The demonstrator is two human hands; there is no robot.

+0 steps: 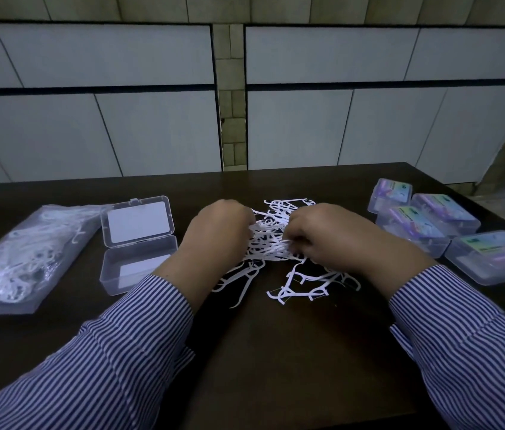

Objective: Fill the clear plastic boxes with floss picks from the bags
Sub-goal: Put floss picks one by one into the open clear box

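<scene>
Clear open box empty, bag holding floss picks

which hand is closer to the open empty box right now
Left. The left hand is in the floss pick pile just right of the open box; the right hand is farther right, across the pile.

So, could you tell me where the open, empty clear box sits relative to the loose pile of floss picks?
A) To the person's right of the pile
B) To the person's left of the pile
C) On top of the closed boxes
B: the open clear box lies left of the loose floss picks, between them and the bag.
</scene>
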